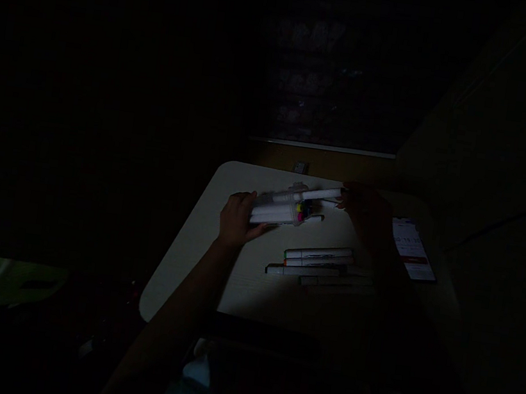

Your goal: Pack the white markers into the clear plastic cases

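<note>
Here our left hand (234, 220) grips the case (268, 212), and our right hand (364, 209) pinches a pen (323, 194) at the case's mouth.

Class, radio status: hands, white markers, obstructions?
Left hand gripping clear plastic case of white markers. Right hand holding white marker at case opening. Nothing visibly blocking.

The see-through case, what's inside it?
White markers lie inside the see-through case; a yellow tip and a pink tip show at one end. The left hand covers the other, hiding whatever is there.
</note>
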`<state>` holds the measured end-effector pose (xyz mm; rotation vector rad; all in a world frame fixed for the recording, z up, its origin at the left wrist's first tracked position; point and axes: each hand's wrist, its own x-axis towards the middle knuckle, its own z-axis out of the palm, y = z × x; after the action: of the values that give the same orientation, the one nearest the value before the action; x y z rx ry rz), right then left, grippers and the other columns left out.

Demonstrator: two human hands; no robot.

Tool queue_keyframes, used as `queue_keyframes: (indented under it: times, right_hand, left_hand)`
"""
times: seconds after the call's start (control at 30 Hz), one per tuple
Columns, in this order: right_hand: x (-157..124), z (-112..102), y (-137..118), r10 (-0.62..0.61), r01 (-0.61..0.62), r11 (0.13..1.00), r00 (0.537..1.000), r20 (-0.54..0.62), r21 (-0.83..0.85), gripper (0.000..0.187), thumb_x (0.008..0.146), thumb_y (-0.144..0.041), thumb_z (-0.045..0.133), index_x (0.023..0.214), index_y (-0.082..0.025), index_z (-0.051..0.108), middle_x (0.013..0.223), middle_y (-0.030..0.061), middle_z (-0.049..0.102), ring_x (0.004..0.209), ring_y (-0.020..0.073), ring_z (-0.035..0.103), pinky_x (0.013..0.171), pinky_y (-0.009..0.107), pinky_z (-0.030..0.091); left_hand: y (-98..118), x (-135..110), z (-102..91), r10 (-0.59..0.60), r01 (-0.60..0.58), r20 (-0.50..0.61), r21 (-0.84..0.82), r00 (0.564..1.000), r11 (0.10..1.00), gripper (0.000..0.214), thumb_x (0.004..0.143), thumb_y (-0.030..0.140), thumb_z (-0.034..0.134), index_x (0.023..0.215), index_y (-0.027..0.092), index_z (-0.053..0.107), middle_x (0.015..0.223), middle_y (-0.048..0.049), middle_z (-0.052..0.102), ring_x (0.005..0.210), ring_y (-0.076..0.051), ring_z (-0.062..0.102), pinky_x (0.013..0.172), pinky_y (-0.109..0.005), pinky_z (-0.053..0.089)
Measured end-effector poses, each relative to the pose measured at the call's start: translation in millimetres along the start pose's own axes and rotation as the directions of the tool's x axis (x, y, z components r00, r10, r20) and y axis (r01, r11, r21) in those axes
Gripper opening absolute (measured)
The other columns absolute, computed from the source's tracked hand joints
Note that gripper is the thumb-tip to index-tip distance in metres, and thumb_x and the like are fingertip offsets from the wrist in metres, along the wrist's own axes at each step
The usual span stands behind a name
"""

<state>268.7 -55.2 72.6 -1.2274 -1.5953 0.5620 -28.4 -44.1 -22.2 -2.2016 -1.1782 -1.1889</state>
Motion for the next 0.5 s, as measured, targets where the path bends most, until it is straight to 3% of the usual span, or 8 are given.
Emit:
queue_keyframes:
  times: [0.13,0.27,0.37,0.5]
  right_hand:
    - [-1,-1,3,0.0,0.0,1.0,1.0,0.027,0.023,0.032,0.08,-0.033,0.055,0.107,-0.018,0.063,0.089,0.0052,0.072,0.074,0.0168,0.068,0.073,0.034,0.055]
    - [1,-2,8,0.004,0.0,0.998,0.998,0.056,-0.061,0.025,0.08,-0.028,0.052,0.098,-0.018,0.066,0.095,0.0055,0.072,0.078,0.0156,0.067,0.075,0.032,0.054]
    - [1,0,13,0.006,0.032,0.977,0.984,0.177,-0.213,0.023,0.08,-0.024,0.051,0.094,-0.017,0.068,0.094,0.0068,0.073,0.081,0.017,0.067,0.078,0.031,0.053]
    - [-3,12,25,0.058,0.096,0.919,0.926,0.373,-0.382,0.024,0.082,-0.02,0.052,0.098,-0.016,0.069,0.095,0.0083,0.072,0.084,0.0187,0.066,0.078,0.032,0.052]
  left_hand:
    - [-1,-2,-0.2,-0.028,0.028,0.035,-0.012,0.999,1.0,0.075,0.079,0.068,0.047,0.131,0.015,0.042,0.11,-0.0157,0.057,0.1,-0.029,0.054,0.08,-0.042,0.049]
    - [-1,-1,-0.3,-0.024,0.024,0.026,0.001,0.999,1.0,0.074,0.08,0.067,0.045,0.132,0.014,0.041,0.11,-0.0156,0.057,0.1,-0.028,0.054,0.08,-0.041,0.049]
    - [0,-1,-0.1,-0.009,0.008,0.01,0.014,1.0,1.0,0.074,0.08,0.067,0.044,0.131,0.014,0.042,0.108,-0.0155,0.058,0.098,-0.028,0.055,0.079,-0.041,0.049]
    - [-1,-2,0.2,-0.058,0.057,0.052,0.012,0.997,0.998,0.075,0.078,0.069,0.046,0.13,0.015,0.043,0.11,-0.0158,0.058,0.1,-0.029,0.055,0.079,-0.042,0.048]
